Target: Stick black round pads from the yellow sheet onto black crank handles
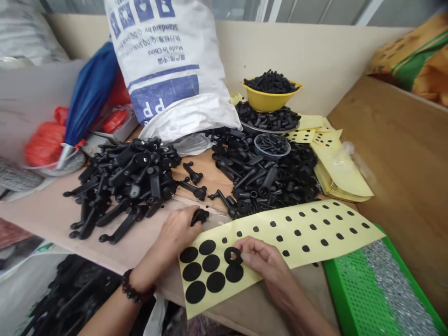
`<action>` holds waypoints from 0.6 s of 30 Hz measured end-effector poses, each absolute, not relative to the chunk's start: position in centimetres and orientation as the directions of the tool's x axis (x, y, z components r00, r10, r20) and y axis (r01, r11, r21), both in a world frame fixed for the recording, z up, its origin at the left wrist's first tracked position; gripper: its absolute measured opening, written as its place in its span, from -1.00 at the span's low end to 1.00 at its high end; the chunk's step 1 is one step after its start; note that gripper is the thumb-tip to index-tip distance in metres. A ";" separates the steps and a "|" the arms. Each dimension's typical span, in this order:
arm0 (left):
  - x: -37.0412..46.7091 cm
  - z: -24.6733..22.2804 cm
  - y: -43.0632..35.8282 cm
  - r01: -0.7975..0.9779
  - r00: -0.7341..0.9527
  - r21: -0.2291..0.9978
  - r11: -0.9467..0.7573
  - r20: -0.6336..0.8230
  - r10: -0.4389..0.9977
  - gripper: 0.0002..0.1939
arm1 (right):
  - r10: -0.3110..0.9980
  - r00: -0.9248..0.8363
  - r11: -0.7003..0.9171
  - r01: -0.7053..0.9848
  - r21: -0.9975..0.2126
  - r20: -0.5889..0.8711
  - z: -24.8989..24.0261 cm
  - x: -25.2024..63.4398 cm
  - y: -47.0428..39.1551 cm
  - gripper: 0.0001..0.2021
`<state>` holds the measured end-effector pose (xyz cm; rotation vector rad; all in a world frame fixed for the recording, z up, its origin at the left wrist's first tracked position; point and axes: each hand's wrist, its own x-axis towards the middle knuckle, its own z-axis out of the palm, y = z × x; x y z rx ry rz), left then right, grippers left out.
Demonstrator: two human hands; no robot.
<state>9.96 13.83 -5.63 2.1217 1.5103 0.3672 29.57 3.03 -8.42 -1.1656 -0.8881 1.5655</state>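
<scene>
My left hand [180, 229] is closed around a black plastic part [199, 216] at the upper left corner of a yellow sheet [252, 252]. Round black stickers [195, 292] fill the sheet's left end, and small black dots run along the rest. The fingers of my right hand [261, 256] pinch a black ring-shaped sticker [233, 255] with a hole in it, just above the other round ones. Whether its edge still touches the sheet, I cannot tell.
Black handles [129, 182] lie heaped at left, more black parts [269, 179] at centre right. Behind stand a white sack [175, 70] and a yellow bowl [271, 99]. A green basket [353, 289] with metal pieces sits at lower right.
</scene>
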 end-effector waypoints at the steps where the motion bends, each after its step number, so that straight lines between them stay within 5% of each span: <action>1: 9.8 -5.6 14.2 0.784 0.339 0.573 -0.239 -0.073 0.938 -0.69 | 0.960 -0.081 -0.281 -0.269 -0.921 -0.269 -8.4 29.6 3.0 -0.74; 6: 9.1 -4.9 15.1 0.655 0.251 0.748 -0.110 -0.077 0.965 -0.60 | 0.965 -0.061 -0.260 -0.267 -0.928 -0.254 -8.6 29.7 3.1 -0.75; 10: 9.1 -3.3 14.1 0.206 0.144 0.961 0.183 -0.215 0.966 -0.55 | 0.966 -0.049 -0.257 -0.265 -0.930 -0.253 -8.6 29.7 3.2 -0.75; 13: 9.3 -2.9 12.9 -0.064 0.179 0.932 0.356 -0.340 0.923 -0.55 | 0.964 -0.040 -0.264 -0.260 -0.929 -0.263 -8.5 29.6 3.1 -0.76; 18: 9.8 -4.3 11.1 -0.092 0.289 0.886 0.454 -0.413 0.864 -0.52 | 0.969 -0.007 -0.244 -0.204 -0.948 -0.247 -8.2 29.3 3.3 -0.76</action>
